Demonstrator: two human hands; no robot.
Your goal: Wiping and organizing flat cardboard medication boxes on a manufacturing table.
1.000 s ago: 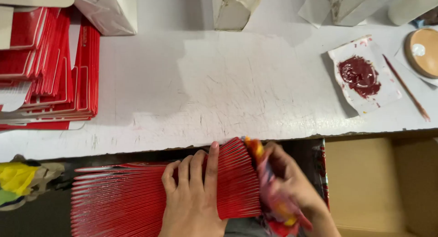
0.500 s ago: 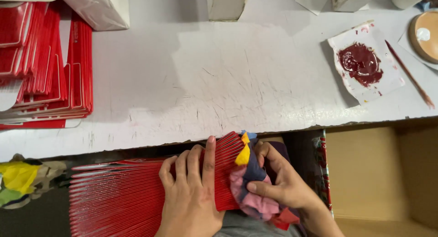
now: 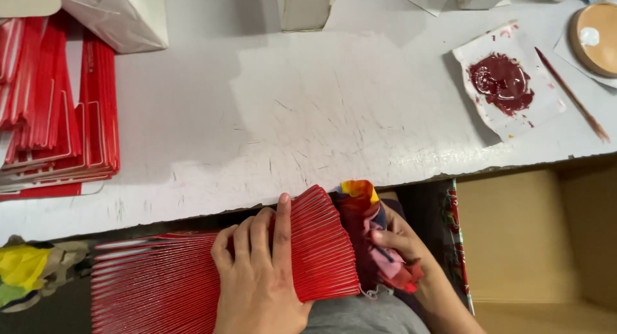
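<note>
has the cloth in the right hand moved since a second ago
Yes. The stained cloth in the right hand has come up the end of the red card stack, toward the table edge.

Small craft workshop: hand-finishing bench for red card goods.
Scratched white worktable [image 3: 308,115] beyond the left hand [image 3: 260,276]; stacked red card pieces [image 3: 58,122] far to its left; tray of dark red paint [image 3: 504,83] and thin brush [image 3: 572,96] beyond the right hand [image 3: 392,244]; cardboard box [image 3: 527,237] beside it.
</note>
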